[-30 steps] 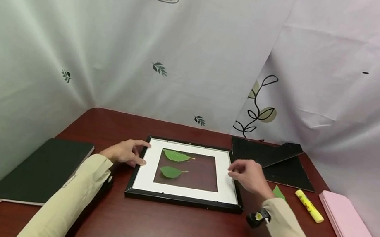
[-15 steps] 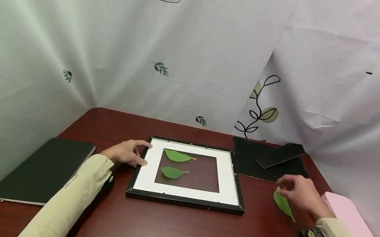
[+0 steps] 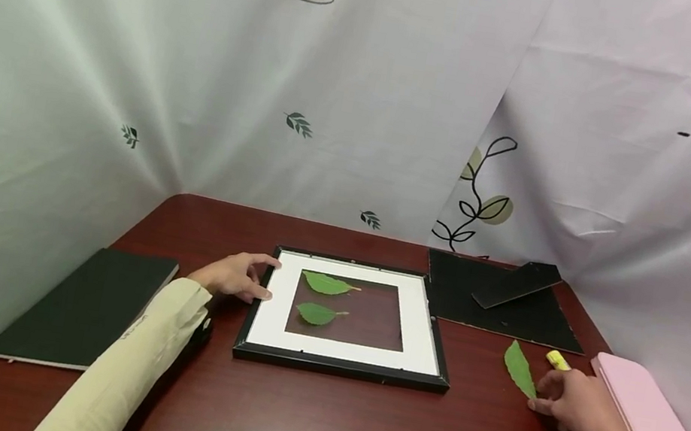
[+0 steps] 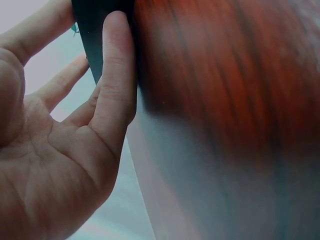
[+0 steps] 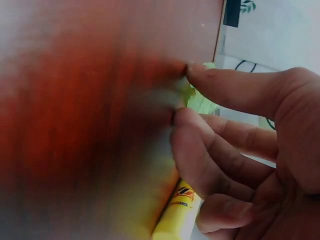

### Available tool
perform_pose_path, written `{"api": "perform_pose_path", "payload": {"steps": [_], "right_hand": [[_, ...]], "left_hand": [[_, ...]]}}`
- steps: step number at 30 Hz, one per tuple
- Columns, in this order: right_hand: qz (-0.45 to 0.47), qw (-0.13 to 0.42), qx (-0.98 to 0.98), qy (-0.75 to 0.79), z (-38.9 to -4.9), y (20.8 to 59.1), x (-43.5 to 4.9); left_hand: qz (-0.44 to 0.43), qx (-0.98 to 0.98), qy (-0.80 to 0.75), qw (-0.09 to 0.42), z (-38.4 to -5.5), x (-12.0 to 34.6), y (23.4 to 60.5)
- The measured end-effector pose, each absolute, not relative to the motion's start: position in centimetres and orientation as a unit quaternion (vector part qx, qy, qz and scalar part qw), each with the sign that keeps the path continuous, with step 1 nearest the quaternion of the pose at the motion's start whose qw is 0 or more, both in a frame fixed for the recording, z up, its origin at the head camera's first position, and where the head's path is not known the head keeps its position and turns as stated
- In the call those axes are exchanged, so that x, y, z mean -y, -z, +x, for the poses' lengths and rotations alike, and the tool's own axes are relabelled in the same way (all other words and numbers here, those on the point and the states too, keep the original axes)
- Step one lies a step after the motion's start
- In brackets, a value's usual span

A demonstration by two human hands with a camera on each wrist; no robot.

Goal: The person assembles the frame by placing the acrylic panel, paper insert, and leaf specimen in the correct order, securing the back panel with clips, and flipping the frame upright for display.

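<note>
A black picture frame (image 3: pixel 342 369) with a white mat (image 3: pixel 422 347) lies flat on the table. Two green leaves (image 3: pixel 325 285) lie in the mat's window, one above the other. My left hand (image 3: pixel 233 274) rests on the frame's left edge, its thumb and fingers spread. In the left wrist view, fairly straight fingers (image 4: pixel 117 65) touch the black edge. At the right, my right hand (image 3: pixel 581 407) is at the stem end of a third green leaf (image 3: pixel 519 368). The right wrist view shows thumb and index fingertip apart, with the leaf's end (image 5: pixel 189 94) between them.
A yellow stick-shaped tube (image 3: pixel 557 360) lies partly hidden behind my right hand. Farther right is a pink case (image 3: pixel 660 428). Black boards (image 3: pixel 463 289) lie at the back right. A dark green notebook (image 3: pixel 83 305) lies at the left. Printed cloth (image 3: pixel 365 97) hangs behind the table.
My right hand has left the frame's right side and moved right and nearer, to the third leaf's stem end. My left hand has stayed on the frame's left edge.
</note>
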State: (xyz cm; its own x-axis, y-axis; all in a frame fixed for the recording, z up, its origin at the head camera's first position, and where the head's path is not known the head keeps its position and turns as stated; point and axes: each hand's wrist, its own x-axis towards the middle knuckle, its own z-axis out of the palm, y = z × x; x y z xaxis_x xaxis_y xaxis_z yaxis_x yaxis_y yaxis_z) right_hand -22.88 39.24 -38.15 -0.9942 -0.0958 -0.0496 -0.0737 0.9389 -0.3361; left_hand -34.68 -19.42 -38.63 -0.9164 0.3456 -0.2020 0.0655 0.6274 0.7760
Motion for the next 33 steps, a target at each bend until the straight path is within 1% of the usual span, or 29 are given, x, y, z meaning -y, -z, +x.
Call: {"api": "perform_pose_path", "payload": {"steps": [7, 11, 14, 17, 20, 26, 29, 33], "right_hand": [[-0.053, 0.017, -0.983, 0.172, -22.5, 38.3, -39.8], [-0.072, -0.018, -0.983, 0.170, -22.8, 38.2, -40.0], [-0.080, -0.036, -0.975, 0.203, -23.1, 38.2, -39.8], [-0.085, -0.041, -0.965, 0.246, -23.5, 38.1, -39.5], [-0.098, -0.020, -0.952, 0.290, -24.0, 38.2, -39.2], [-0.142, 0.065, -0.919, 0.361, -24.7, 38.9, -38.9], [-0.124, 0.082, -0.914, 0.378, -24.7, 39.0, -39.0], [-0.083, 0.084, -0.908, 0.402, -24.9, 38.7, -39.2]], "left_hand": [[0.115, -0.884, -0.421, 0.170, -34.7, 19.4, 38.6], [0.115, -0.883, -0.423, 0.170, -34.7, 19.4, 38.6], [0.116, -0.882, -0.424, 0.168, -34.6, 19.4, 38.5], [0.118, -0.883, -0.422, 0.167, -34.6, 19.4, 38.6], [0.116, -0.884, -0.420, 0.168, -34.5, 19.5, 38.6], [0.121, -0.884, -0.418, 0.170, -34.5, 19.5, 38.7], [0.118, -0.886, -0.416, 0.169, -34.5, 19.4, 38.7], [0.115, -0.887, -0.416, 0.167, -34.7, 19.4, 38.6]]}}
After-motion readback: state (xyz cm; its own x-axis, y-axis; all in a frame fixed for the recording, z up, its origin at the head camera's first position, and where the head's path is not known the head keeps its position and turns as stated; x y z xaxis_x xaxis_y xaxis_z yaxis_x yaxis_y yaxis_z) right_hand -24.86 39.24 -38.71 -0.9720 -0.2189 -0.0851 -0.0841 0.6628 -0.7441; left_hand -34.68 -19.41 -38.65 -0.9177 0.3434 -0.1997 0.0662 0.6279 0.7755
